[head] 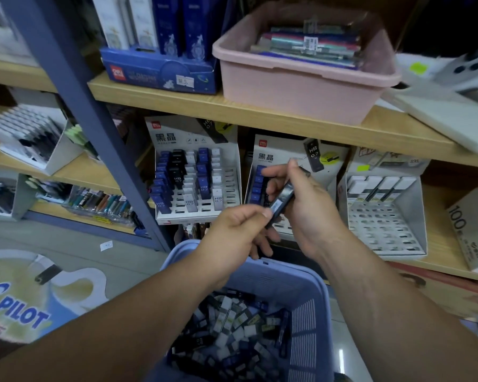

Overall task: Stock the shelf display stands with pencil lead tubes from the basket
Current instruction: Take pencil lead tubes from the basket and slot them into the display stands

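- The wooden shelf (pixel 177 106) runs across the upper half of the frame, with a pink tub (pixel 287 89) parked on it at top centre.
- The blue basket (pixel 309 299) takes up the bottom centre. It's loaded with a jumble of black, white and blue tubes lying every which way.
- Three display stands sit under that shelf board. The left stand (pixel 196 139), mid-frame, is mostly stocked. The middle stand (pixel 276 153) is half hidden behind the hands. The right stand (pixel 384 224), centre right, shows mostly bare slots.
- The left hand (pixel 232 232), centre frame just above the basket's far rim, pinches the lower end of one tube between its thumb and curled fingers.
- The right hand (pixel 307 210), right next to it, has its fingers curled round the upper part of the same tube. Can't tell if more tubes are tucked in that palm.
- The pencil lead tube (pixel 283 201) is dark and slim, held in the air between both hands in front of the middle stand. Its long axis runs diagonally, with the lower end toward lower left and the top end up-right toward the stand's header card.
- Handling guess: it's light, stiff plastic, and smooth enough to slip. The leads inside would probably snap on a drop. I'd pinch the flat sides near one end so the other end is free to go into a slot.
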`<state>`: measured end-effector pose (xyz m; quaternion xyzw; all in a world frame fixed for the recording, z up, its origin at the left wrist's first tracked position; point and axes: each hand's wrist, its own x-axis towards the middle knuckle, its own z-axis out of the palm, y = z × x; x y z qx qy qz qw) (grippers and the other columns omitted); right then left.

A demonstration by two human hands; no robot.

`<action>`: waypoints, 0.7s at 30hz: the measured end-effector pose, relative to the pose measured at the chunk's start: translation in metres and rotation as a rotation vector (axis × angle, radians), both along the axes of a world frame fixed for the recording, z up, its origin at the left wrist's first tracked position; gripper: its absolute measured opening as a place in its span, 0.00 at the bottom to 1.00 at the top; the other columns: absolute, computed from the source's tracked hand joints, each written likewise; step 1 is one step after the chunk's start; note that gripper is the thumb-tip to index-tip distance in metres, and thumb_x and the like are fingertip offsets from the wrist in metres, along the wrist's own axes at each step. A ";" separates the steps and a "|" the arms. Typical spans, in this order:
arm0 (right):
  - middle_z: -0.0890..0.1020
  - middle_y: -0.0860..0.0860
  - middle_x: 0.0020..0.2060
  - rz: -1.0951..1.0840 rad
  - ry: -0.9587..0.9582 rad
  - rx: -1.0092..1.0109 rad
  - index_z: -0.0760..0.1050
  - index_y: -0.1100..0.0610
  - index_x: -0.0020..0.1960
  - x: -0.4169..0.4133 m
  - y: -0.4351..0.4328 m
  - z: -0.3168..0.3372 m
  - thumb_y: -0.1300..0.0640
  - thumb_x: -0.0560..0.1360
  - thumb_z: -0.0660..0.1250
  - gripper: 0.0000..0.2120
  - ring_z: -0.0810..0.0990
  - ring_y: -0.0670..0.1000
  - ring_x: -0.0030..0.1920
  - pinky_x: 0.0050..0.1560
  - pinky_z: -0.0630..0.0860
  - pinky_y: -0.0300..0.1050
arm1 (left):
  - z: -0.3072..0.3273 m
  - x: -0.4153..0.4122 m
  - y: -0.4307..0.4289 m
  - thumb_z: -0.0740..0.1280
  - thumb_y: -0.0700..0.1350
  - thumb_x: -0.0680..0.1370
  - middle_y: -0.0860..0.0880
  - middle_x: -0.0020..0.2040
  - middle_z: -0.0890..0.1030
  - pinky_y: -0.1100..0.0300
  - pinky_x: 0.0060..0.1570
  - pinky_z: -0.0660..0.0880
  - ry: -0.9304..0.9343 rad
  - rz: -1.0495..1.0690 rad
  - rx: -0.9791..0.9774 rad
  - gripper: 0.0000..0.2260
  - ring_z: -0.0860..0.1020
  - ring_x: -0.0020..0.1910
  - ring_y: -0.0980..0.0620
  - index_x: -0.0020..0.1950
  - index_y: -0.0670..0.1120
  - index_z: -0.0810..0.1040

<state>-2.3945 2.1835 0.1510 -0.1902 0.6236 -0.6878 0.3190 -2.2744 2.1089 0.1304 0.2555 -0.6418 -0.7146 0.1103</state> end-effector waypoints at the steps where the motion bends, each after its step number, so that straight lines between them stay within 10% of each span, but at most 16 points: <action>1: 0.78 0.49 0.37 0.020 0.012 0.018 0.85 0.51 0.46 0.004 0.002 0.000 0.43 0.84 0.54 0.23 0.76 0.47 0.38 0.41 0.71 0.45 | 0.006 0.005 0.003 0.62 0.45 0.84 0.42 0.39 0.83 0.56 0.32 0.71 0.024 -0.014 0.031 0.11 0.77 0.33 0.46 0.47 0.44 0.80; 8: 0.78 0.51 0.34 0.094 0.066 0.068 0.82 0.54 0.45 0.032 0.011 0.019 0.56 0.76 0.72 0.02 0.75 0.46 0.31 0.32 0.72 0.40 | 0.054 0.059 -0.023 0.64 0.43 0.83 0.44 0.35 0.80 0.60 0.29 0.71 -0.138 -0.030 -0.211 0.11 0.78 0.31 0.49 0.41 0.45 0.79; 21: 0.78 0.55 0.30 0.035 -0.057 0.273 0.81 0.60 0.49 0.102 -0.015 0.022 0.53 0.79 0.70 0.09 0.74 0.50 0.26 0.26 0.70 0.41 | 0.027 0.129 -0.068 0.77 0.40 0.72 0.57 0.41 0.83 0.64 0.44 0.78 0.130 0.172 -0.791 0.10 0.81 0.41 0.57 0.51 0.50 0.87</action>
